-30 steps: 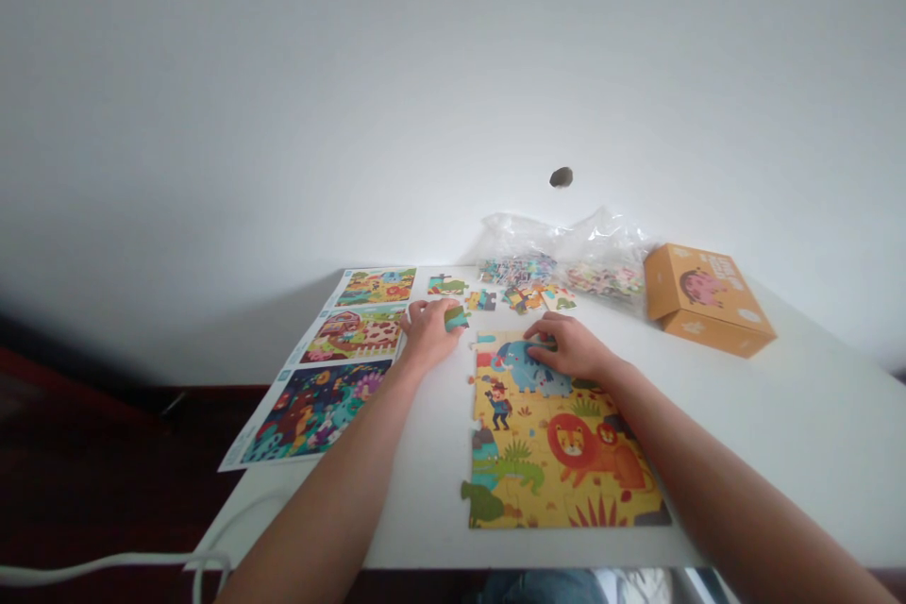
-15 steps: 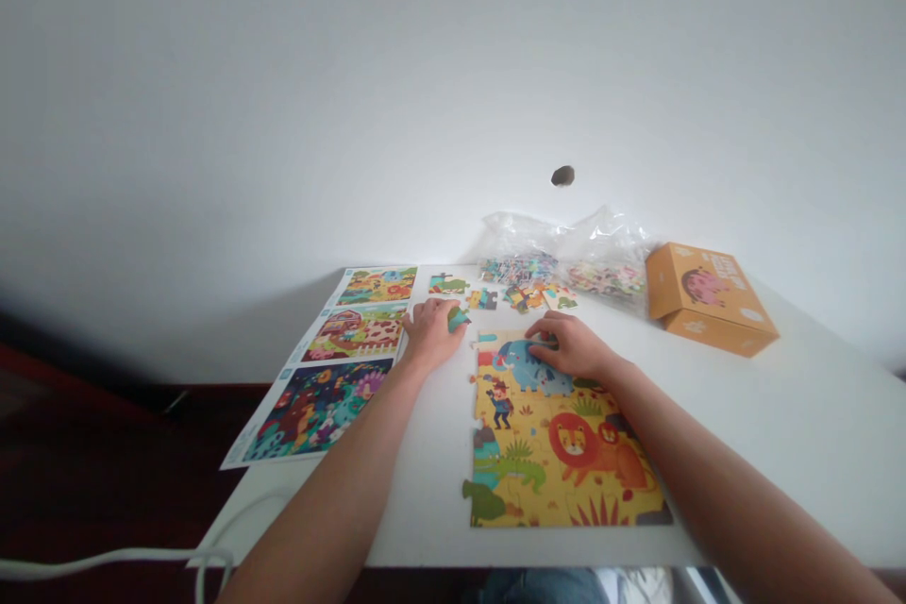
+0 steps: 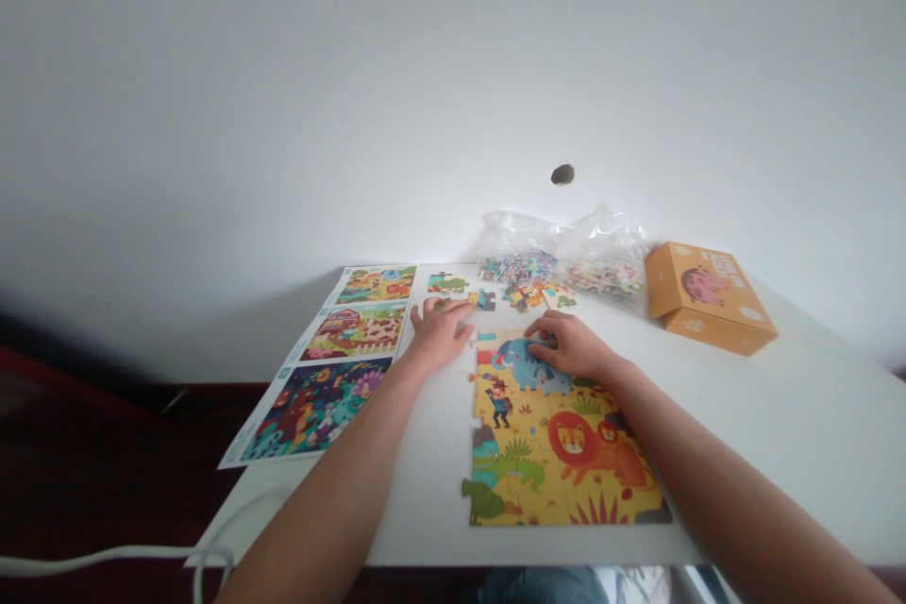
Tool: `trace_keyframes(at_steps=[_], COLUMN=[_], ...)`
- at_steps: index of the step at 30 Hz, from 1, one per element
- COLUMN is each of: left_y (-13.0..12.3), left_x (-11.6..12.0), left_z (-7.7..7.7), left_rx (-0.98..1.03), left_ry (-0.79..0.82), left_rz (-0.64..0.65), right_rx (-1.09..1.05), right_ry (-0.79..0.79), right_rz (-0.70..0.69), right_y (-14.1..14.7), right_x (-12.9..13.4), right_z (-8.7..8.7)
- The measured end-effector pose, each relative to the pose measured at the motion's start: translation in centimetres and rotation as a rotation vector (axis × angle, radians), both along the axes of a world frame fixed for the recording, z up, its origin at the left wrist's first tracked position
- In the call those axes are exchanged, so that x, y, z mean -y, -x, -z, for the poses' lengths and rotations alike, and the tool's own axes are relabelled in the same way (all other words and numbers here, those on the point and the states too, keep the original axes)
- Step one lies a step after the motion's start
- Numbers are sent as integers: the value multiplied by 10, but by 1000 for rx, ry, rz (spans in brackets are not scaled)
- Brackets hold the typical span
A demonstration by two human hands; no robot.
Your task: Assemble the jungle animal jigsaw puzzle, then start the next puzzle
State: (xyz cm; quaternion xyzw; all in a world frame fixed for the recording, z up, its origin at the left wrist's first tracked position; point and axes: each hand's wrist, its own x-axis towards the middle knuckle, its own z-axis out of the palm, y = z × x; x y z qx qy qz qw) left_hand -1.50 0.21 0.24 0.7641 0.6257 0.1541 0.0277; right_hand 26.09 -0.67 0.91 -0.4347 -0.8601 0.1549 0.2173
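The person's left hand (image 3: 439,335) lies on the white desk (image 3: 799,425) just above the assembled jigsaw puzzle (image 3: 566,472), its fingers (image 3: 453,308) spread wide, reaching toward a small scatter of loose puzzle pieces (image 3: 482,300). Whether they hold a piece cannot be told. The right hand (image 3: 573,346) sits on the puzzle's top edge, its fingers (image 3: 542,340) curled closely over a blue elephant (image 3: 528,368), seemingly steadying the joined pieces. More loose pieces (image 3: 520,297) lie farther back, within easy reach, in front of two clear plastic bags (image 3: 566,250) of pieces. Three printed picture sheets (image 3: 318,411) lie beside the left hand, apparently placed for reference. An orange cardboard box (image 3: 708,300) sits toward the desk's far right, out of the way.
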Motion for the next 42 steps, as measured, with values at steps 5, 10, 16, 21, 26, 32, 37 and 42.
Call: trace_keyframes(at_steps=[5, 10, 16, 21, 26, 32, 37, 42], left_y=[0, 2, 1, -1, -8, -17, -16, -16], left_x=[0, -3, -3, -1, 4, 14, 15, 15], left_z=[-2, -3, -1, 5, 1, -6, -6, -7], left_rx=[-32, -5, 35, 10, 76, 73, 64, 58], left_ry=[-30, -63, -82, -53, -67, 59, 74, 127], left_rz=[-26, -109, -125, 3, 65, 312, 345, 379], right_rx=[-1, 2, 6, 19, 106, 189, 180, 207], right_ry=[0, 1, 0, -91, -159, -23, 5, -47], right_rz=[0, 5, 17, 236, 402, 191, 60, 267], right_y=[1, 2, 2, 0, -1, 7, 12, 13], right_x=[0, 0, 0, -6, -10, -6, -1, -2], right_z=[0, -1, 0, 4, 7, 9, 5, 6])
